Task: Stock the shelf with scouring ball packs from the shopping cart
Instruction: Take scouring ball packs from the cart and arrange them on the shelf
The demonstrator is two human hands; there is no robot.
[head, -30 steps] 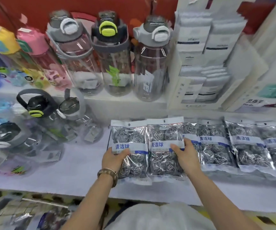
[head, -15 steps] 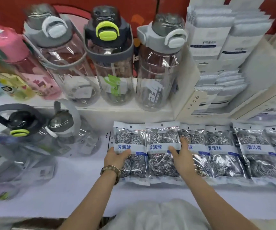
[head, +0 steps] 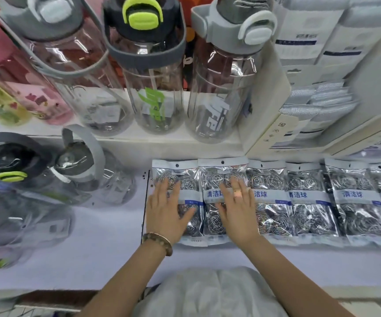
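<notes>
**Two Packs Pressed Flat on the Shelf**

Left hand [head: 165,211] rests on the leftmost scouring ball pack [head: 193,223], grip spread flat, pinching nothing; right hand [head: 236,211] lies likewise spread on the second pack [head: 212,223]; both packs lie on the shelf [head: 107,236]; press evenly, squaring top edges with the neighbouring packs [head: 308,213]; slick foil may slide.

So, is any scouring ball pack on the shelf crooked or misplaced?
Nothing stands out. The packs lie flat in one even row, edges slightly overlapping. The left hand and right hand rest flat on the two leftmost.
</notes>
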